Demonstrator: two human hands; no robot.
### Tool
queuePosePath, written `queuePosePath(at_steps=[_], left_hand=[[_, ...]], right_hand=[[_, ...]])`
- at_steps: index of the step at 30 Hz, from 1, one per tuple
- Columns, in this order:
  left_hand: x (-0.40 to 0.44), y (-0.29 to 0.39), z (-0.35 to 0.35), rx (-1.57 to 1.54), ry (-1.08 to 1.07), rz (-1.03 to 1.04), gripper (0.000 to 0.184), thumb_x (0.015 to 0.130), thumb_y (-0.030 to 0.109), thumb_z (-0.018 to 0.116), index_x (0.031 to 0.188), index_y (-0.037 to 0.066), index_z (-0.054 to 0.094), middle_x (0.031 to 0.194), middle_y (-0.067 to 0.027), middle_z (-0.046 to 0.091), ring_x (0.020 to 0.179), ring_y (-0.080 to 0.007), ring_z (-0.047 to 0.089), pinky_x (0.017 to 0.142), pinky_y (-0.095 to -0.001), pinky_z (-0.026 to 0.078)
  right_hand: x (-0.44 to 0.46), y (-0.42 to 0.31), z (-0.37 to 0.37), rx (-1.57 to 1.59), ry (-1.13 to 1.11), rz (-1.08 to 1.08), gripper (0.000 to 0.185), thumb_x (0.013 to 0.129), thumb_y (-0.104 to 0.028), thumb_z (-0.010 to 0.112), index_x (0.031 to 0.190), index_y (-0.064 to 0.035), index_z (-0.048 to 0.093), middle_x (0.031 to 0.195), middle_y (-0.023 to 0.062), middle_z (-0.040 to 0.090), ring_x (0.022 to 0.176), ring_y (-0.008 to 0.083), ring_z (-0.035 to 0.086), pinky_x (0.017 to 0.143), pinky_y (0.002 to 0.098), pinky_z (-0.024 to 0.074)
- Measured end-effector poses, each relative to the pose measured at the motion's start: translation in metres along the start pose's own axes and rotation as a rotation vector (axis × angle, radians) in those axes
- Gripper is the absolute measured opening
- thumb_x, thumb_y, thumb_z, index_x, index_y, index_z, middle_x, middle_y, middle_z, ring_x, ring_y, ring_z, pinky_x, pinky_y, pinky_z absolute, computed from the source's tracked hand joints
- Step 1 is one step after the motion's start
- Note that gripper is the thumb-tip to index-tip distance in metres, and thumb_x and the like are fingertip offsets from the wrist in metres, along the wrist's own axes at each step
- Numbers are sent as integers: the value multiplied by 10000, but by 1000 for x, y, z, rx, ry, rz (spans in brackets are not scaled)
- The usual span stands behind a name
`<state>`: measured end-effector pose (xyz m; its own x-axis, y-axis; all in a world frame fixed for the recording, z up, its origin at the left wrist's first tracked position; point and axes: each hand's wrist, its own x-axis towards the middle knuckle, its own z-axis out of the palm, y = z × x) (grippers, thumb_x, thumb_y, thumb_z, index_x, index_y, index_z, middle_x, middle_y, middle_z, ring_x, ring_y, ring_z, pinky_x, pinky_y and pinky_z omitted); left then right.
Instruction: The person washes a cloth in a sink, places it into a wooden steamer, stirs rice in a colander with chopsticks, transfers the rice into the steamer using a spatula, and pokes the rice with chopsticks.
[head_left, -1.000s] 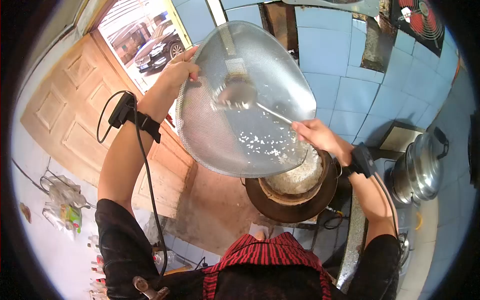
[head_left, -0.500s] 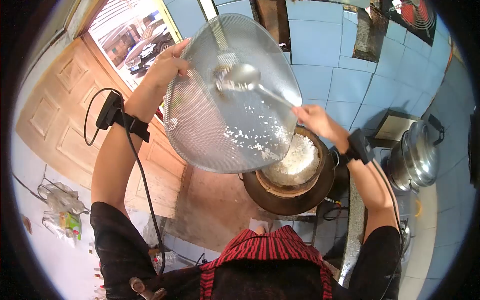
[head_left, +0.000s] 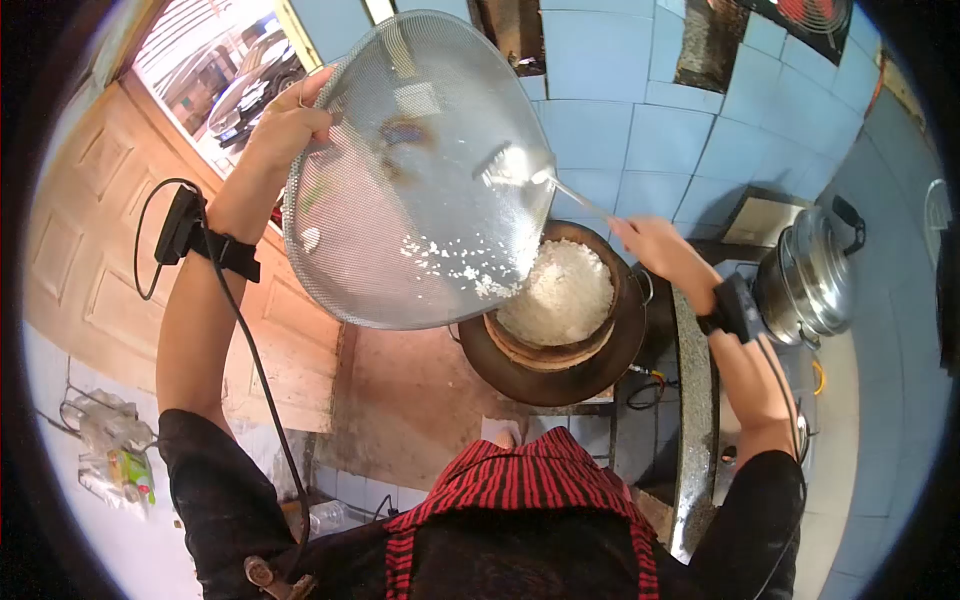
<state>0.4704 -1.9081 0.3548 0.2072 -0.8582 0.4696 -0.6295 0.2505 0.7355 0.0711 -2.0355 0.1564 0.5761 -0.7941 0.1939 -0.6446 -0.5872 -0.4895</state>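
My left hand (head_left: 285, 125) is closed on the left rim of a large metal mesh strainer (head_left: 375, 205), which is tilted so its lower right edge overhangs the steamer. Scattered white rice grains (head_left: 455, 265) cling to its lower mesh. In my right hand (head_left: 655, 245) is the handle of a metal spoon (head_left: 522, 168); the spoon's head lies at the strainer's right side and looks blurred. Below sits a round wooden steamer (head_left: 550, 358) with a heap of white rice (head_left: 562, 295) in it. The steamer stands in a wide dark wok (head_left: 545, 392).
Stacked metal pots (head_left: 805, 280) stand on the right-hand counter. A blue tiled wall (head_left: 600, 70) rises behind the wok. At left is a wooden door (head_left: 110, 200) beside an open doorway. Cables run from bands on both forearms. A gas hose (head_left: 650, 385) lies beside the wok.
The spoon has moved rightward across the strainer, from its middle to near the right rim. The whole view has shifted slightly, and both hands keep their holds.
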Motion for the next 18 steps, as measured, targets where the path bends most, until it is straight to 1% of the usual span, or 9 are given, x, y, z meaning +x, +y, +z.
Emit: queuePosePath(at_steps=[1,2,5,8,10,13,15,17,18], left_hand=[[-3,8,8,-3,-13,3,668,667,-55,479,1322,71,526,965,45,620,625,-41,415,590,-178,364],[-9,20,13,16,-12,22,675,665,-57,474,1326,69,522,969,44,621,627,-43,421,590,-179,370],[-13,25,12,44,-9,35,679,668,-59,480,1336,58,507,950,31,617,635,-49,443,588,-182,380],[-9,16,3,-15,51,25,668,659,-43,502,1318,64,532,828,21,594,612,-55,468,603,-193,401],[-10,16,3,-9,48,31,668,659,-41,504,1319,58,527,823,22,592,610,-54,463,599,-193,395],[-14,13,4,-2,80,22,666,661,-41,507,1321,51,522,809,27,588,608,-53,454,594,-193,384],[-11,10,6,-3,101,13,665,662,-42,507,1320,49,522,800,29,585,607,-52,450,593,-193,379],[-2,3,8,-2,78,9,661,665,-42,508,1320,45,521,789,32,581,611,-48,448,593,-195,378],[-2,6,11,-1,72,9,661,665,-42,508,1320,45,521,789,32,581,611,-48,448,593,-195,378]], right_hand=[[-1,-7,0,136,38,133,435,930,-376,457,913,34,600,781,273,585,764,458,559,692,496,432],[-1,-3,5,138,41,145,435,930,-376,457,913,34,600,781,273,585,764,458,559,692,496,432],[3,23,42,110,17,100,452,932,-379,448,893,43,606,809,280,595,787,454,574,706,496,445],[-31,51,67,-13,54,-21,484,925,-403,445,859,39,628,830,267,617,811,430,604,732,484,473],[-53,46,61,-175,1,161,496,908,-426,461,837,27,648,828,250,633,818,418,616,752,479,489],[-66,34,41,-280,9,222,507,896,-443,468,846,25,656,836,249,636,829,424,616,770,463,499],[-61,29,28,-267,19,181,483,896,-427,488,843,22,657,835,254,635,808,426,609,725,461,489],[-48,12,20,78,-50,91,477,909,-424,506,804,20,644,765,226,634,699,352,604,663,436,463],[-42,1,22,240,-70,75,498,927,-432,510,806,40,615,685,186,596,624,257,527,621,403,429]])
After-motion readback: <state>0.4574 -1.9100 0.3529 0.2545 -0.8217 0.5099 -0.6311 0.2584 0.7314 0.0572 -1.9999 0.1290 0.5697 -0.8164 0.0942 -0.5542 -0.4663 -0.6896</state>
